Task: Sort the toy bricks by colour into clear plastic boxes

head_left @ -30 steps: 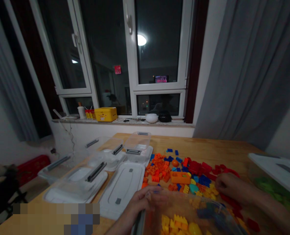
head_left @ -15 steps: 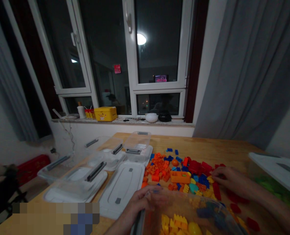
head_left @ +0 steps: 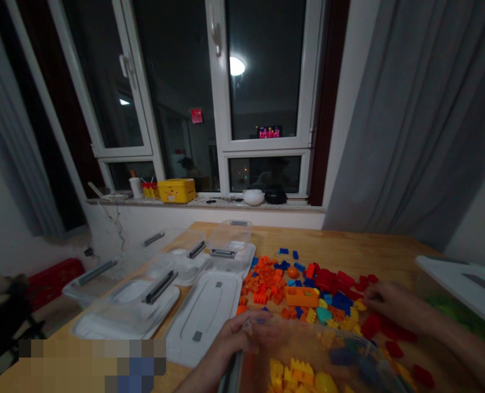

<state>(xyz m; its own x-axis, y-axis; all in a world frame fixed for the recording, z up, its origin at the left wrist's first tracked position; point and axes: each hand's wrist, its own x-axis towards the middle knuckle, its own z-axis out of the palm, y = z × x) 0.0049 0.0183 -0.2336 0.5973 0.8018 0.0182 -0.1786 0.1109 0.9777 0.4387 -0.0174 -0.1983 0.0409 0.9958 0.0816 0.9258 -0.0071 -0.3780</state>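
Note:
My left hand is wrapped over the left rim of a clear plastic box. Yellow building bricks lie inside this box at the bottom of the view. On the right, my right hand is low over the table, its fingers curled together at a yellow building brick. The fingertips partly hide the contact. Red bricks lie just below that hand, and a mixed pile of orange bricks, blue bricks and red bricks spreads to its left.
White lids and clear boxes with grey latches stand on the left of the wooden table. A white-lidded box with green pieces is at the right. Behind is a windowsill with a yellow box.
My right hand has shifted slightly right and toward me, and the yellow brick at its fingertips has shifted with it. A red brick nearby has changed position. My left hand stays on the box.

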